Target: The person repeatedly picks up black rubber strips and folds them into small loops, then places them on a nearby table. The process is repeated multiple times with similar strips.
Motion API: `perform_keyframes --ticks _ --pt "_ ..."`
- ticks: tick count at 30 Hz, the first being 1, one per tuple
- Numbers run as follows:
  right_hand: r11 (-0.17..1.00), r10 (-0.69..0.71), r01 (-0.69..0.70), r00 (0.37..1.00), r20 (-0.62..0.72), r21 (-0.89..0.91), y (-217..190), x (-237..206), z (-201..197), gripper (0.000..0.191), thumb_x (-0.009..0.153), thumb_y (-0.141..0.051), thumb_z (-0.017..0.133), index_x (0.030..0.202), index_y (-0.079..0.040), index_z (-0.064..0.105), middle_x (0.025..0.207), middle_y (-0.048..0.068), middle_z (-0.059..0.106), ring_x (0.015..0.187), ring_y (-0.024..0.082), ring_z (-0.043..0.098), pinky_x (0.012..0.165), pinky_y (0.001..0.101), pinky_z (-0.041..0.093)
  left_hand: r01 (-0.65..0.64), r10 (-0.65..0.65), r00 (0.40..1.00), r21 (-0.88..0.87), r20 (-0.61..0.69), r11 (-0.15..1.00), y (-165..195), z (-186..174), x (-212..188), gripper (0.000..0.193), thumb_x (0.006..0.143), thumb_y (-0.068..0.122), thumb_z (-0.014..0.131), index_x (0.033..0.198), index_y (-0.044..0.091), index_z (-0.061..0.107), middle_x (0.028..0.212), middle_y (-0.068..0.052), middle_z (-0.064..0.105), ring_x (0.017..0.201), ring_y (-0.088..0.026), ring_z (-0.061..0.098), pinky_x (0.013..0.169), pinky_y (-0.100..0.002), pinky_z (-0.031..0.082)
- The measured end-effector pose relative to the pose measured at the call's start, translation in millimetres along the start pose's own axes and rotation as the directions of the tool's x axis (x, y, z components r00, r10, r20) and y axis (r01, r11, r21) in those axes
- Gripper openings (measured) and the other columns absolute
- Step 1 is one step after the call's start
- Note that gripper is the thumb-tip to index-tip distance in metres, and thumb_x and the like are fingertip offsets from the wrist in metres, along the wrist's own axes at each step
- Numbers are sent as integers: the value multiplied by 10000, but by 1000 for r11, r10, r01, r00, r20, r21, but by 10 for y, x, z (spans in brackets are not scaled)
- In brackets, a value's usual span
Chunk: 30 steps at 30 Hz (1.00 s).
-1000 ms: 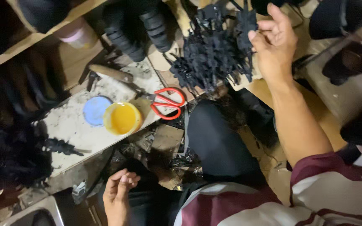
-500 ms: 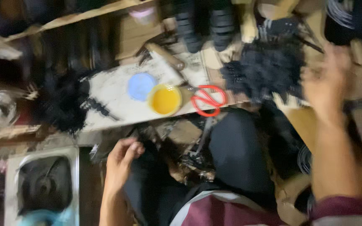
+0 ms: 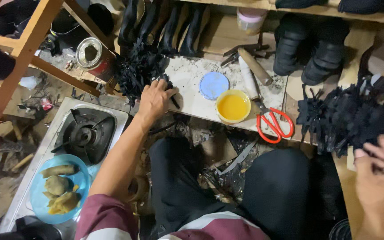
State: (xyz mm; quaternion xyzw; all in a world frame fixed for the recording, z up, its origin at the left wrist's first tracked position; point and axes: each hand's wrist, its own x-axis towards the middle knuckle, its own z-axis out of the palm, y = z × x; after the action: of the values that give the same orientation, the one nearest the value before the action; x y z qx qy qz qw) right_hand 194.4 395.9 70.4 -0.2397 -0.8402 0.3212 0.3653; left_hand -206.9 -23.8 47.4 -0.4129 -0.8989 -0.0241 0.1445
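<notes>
My left hand (image 3: 155, 100) reaches out to the left end of a low white board (image 3: 192, 95) and closes on a black strip at the edge of a heap of black cut pieces (image 3: 136, 71). At the lower right, my right hand (image 3: 381, 175) rests with fingers curled against a second, larger pile of black cut pieces (image 3: 352, 115). Whether it holds any piece is unclear. On the board lie a yellow cup of glue (image 3: 233, 106), a blue lid (image 3: 214, 85) and red-handled scissors (image 3: 274, 125). My knees in black trousers (image 3: 227, 191) fill the bottom middle.
A gas stove (image 3: 85, 133) stands at left, with a blue plate of fried food (image 3: 58, 189) in front of it. A rusty tin (image 3: 92, 53) and wooden frame (image 3: 32, 40) are at upper left. Black boots (image 3: 312, 49) and a hammer (image 3: 254, 66) sit under a shelf behind.
The view has swung left. My left hand has gone from near my lap up to the left heap of black pieces. My right hand has come down from the right pile's top to its lower edge.
</notes>
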Motion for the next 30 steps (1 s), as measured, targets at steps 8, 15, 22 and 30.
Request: perform_keyframes --ticks 8,15,22,30 --pt "1000 -21 19 995 101 20 -612 -52 248 378 985 57 691 1350 104 605 1390 219 587 1154 279 679 918 328 561 10 -124 945 -351 -302 936 184 -365 23 177 977 213 688 1103 90 710 1120 -81 678 1014 -263 601 867 -409 487" --pt "971 -138 76 952 272 228 -1033 -123 788 340 941 28 702 1278 45 662 1254 174 681 1074 205 710 884 296 590 273 -465 831 -952 305 -138 946 -379 -550 195 959 173 687 1091 39 742 935 57 719 872 -51 624 822 -241 511" --pt "912 -197 -36 835 514 409 -1651 -351 1315 458 851 -22 764 1292 12 643 1056 106 738 832 137 710 692 263 579 345 -376 863 -937 338 -51 1802 -321 -1041 149 942 144 718 1003 9 729 889 -3 724 829 -85 649 762 -261 534" --pt "935 -242 68 840 486 347 -1843 -474 1586 456 849 -41 787 1279 7 642 854 58 726 675 99 698 621 254 576 101 -410 904 -874 -118 475 2132 -643 -1110 103 873 60 725 973 37 717 899 -122 722 834 -313 684 772 -396 534"
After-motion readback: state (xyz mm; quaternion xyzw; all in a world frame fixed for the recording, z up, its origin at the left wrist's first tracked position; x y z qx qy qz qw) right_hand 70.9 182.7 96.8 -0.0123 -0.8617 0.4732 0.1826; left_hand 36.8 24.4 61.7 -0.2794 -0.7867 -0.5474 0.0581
